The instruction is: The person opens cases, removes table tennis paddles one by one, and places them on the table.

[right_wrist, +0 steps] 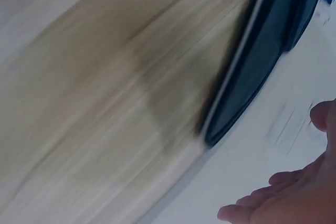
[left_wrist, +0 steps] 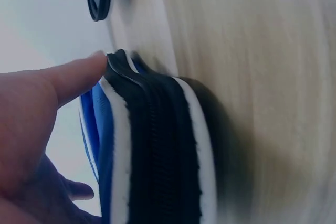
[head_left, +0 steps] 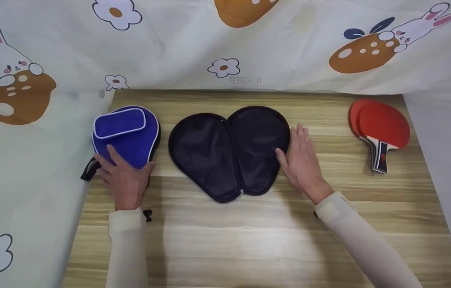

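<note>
My left hand [head_left: 124,182] lies over the lower part of a blue paddle case [head_left: 129,146] with white piping and a small front pocket. Its fingers are spread, and in the left wrist view the thumb [left_wrist: 79,77] meets the case's black zippered side [left_wrist: 157,145]. A second case, unzipped and spread flat, shows two black halves [head_left: 201,150] in the middle of the table. Beside that case's right edge is my right hand [head_left: 303,164], fingers straight and thumb over the rim. In the right wrist view the hand [right_wrist: 294,198] holds nothing.
Two red table tennis paddles [head_left: 385,124] overlap at the right of the wooden table [head_left: 225,240], handles towards me. A black strap [head_left: 89,169] sticks out left of the blue case. Cloth printed with rabbits and flowers [head_left: 177,44] borders the back and sides.
</note>
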`<state>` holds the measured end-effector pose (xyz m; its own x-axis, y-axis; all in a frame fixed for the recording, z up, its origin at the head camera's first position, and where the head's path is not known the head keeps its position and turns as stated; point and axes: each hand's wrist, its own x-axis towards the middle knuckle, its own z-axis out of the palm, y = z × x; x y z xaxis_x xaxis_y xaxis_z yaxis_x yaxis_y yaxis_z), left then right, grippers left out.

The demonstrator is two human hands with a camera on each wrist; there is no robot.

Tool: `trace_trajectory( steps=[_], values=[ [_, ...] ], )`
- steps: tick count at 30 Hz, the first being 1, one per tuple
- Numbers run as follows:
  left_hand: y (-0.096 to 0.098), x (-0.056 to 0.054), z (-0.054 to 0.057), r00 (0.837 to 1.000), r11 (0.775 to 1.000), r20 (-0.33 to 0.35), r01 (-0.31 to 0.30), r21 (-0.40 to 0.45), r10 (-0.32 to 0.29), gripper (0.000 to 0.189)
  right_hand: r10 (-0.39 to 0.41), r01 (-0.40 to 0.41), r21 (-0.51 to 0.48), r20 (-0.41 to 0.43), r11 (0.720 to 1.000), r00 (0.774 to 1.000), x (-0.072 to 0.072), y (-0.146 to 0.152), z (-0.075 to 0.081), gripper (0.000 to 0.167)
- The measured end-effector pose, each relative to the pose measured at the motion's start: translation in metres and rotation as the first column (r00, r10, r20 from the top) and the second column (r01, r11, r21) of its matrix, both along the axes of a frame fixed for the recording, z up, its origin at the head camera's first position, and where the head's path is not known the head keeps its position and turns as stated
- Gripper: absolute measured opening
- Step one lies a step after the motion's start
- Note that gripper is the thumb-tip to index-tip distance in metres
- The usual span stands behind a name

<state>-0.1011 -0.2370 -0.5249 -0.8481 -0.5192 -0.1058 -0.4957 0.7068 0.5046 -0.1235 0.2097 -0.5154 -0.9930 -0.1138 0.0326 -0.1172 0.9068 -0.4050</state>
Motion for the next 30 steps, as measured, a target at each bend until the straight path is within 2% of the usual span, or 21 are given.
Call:
trace_trajectory(
  steps=[7, 12, 16, 22, 30],
  values=[
    [0.002, -0.008, -0.002, 0.996, 0.999, 0.080, 0.028, 0.016, -0.029, 0.134, 0.126, -0.125, 0.018, -0.024, 0.992, 0.992, -0.005, -0.043, 0.004, 0.076],
    [0.005, -0.009, -0.004, 0.999, 1.000, 0.051, -0.013, 0.016, 0.012, 0.129, 0.194, -0.194, 0.031, -0.001, 0.981, 0.981, -0.007, -0.068, 0.005, 0.076],
    [0.006, -0.005, -0.004, 0.999, 0.999, -0.007, -0.051, 0.003, 0.051, 0.126, 0.251, -0.254, 0.045, 0.061, 0.966, 0.966, -0.003, -0.084, 0.001, 0.077],
    [0.007, 0.007, -0.003, 0.990, 0.998, -0.134, -0.053, -0.028, 0.049, 0.126, 0.305, -0.314, 0.072, 0.121, 0.947, 0.945, 0.004, -0.095, -0.013, 0.076],
    [0.016, 0.033, -0.007, 0.952, 0.996, -0.306, -0.048, -0.072, 0.024, 0.123, 0.311, -0.332, 0.099, 0.184, 0.938, 0.933, 0.005, -0.098, -0.032, 0.073]
  ],
)
